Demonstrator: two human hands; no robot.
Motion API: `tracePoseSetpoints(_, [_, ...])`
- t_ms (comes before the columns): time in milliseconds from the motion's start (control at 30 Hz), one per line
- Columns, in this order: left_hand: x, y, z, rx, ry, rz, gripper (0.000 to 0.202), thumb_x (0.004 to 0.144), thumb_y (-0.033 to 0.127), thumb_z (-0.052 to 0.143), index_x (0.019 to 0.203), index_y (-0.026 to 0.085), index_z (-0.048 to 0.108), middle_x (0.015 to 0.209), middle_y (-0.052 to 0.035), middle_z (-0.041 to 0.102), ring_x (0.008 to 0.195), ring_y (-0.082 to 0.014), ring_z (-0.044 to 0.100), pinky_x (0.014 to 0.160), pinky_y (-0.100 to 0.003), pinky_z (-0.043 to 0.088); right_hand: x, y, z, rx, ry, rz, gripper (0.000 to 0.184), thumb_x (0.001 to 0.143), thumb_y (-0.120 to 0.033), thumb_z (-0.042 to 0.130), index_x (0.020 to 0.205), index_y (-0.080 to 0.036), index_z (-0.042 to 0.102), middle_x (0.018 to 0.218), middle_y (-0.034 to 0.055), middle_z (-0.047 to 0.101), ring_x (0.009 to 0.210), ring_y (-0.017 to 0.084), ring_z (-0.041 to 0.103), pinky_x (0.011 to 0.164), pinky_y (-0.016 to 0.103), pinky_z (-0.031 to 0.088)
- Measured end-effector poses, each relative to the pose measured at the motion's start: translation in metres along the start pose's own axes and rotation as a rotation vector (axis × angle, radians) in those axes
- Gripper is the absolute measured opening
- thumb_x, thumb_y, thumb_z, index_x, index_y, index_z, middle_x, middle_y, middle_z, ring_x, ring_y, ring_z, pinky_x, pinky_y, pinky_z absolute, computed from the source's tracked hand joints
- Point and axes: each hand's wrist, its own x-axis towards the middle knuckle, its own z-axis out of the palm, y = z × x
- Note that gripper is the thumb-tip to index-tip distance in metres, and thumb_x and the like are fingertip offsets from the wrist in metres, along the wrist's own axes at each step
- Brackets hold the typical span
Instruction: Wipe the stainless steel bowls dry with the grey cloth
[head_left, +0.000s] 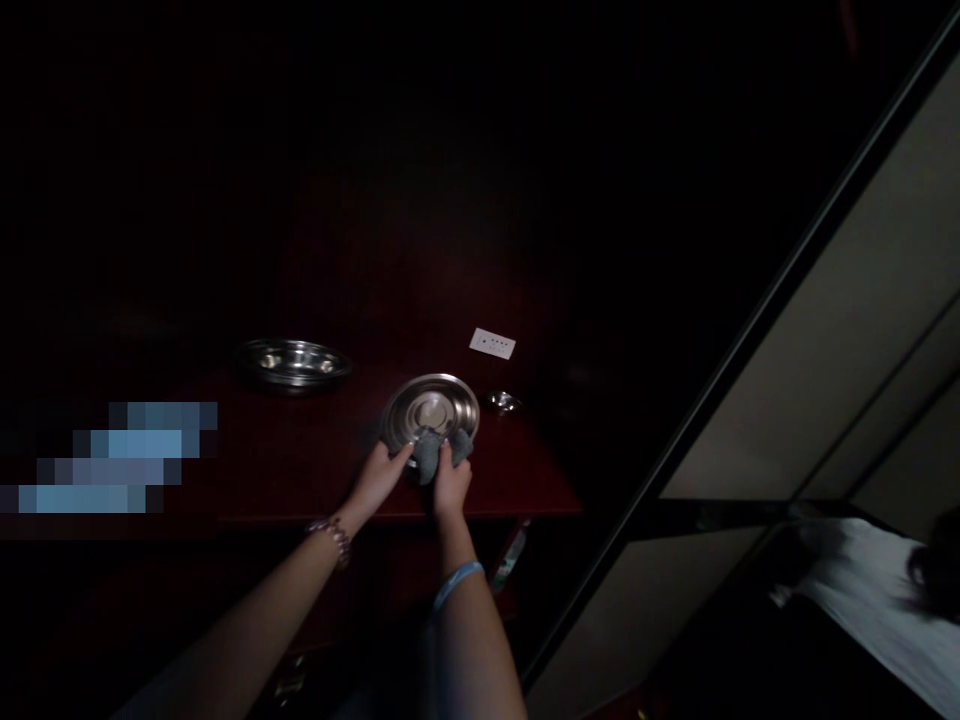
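A round steel plate is tilted up on the dark red table. My left hand grips its lower left rim between thumb and fingers. My right hand is closed on a grey cloth pressed against the plate's lower edge. A bead bracelet sits on my left wrist and a light blue band on my right forearm.
A second steel dish rests on the table to the left. A small steel cup and a white card lie to the right of the plate. A dark-framed pale panel runs along the right. A person in white is at lower right.
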Motion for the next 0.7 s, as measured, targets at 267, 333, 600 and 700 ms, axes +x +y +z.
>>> tracePoseSetpoints(267, [0.0, -0.003, -0.001, 0.051, -0.003, -0.004, 0.039, 0.071, 0.04, 0.064, 0.1, 0.014, 0.065, 0.11, -0.0135, 0.072, 0.11, -0.0291, 0.064, 0.1, -0.042, 0.046, -0.003, -0.002, -0.002, 0.01, -0.026, -0.016, 0.042, 0.086, -0.046, 0.057, 0.097, -0.01, 0.074, 0.094, 0.014, 0.076, 0.091, 0.024, 0.072, 0.074, 0.026, 0.052])
tracePoseSetpoints(333, [0.001, -0.005, -0.001, 0.023, -0.016, 0.007, 0.04, 0.071, 0.04, 0.064, 0.101, 0.014, 0.065, 0.112, -0.0143, 0.072, 0.111, -0.0294, 0.063, 0.101, -0.043, 0.045, -0.002, 0.0, -0.002, 0.002, -0.021, 0.0, 0.042, 0.085, -0.047, 0.057, 0.097, -0.01, 0.074, 0.093, 0.0138, 0.076, 0.089, 0.024, 0.072, 0.073, 0.025, 0.052])
tracePoseSetpoints(600, [-0.002, 0.002, 0.001, -0.014, 0.016, -0.032, 0.037, 0.069, 0.035, 0.067, 0.1, 0.013, 0.066, 0.113, -0.0142, 0.071, 0.112, -0.0294, 0.063, 0.103, -0.043, 0.043, -0.003, -0.003, -0.003, -0.012, -0.011, -0.015, 0.038, 0.085, -0.047, 0.058, 0.092, -0.013, 0.074, 0.092, 0.0125, 0.077, 0.09, 0.023, 0.072, 0.074, 0.026, 0.052])
tracePoseSetpoints(700, [-0.002, 0.005, 0.002, -0.034, 0.002, -0.02, 0.039, 0.069, 0.037, 0.068, 0.1, 0.013, 0.066, 0.112, -0.0134, 0.071, 0.113, -0.0289, 0.062, 0.104, -0.042, 0.043, -0.002, -0.004, -0.002, -0.014, 0.002, 0.002, 0.04, 0.084, -0.047, 0.059, 0.093, -0.011, 0.074, 0.093, 0.0139, 0.076, 0.09, 0.024, 0.072, 0.074, 0.026, 0.052])
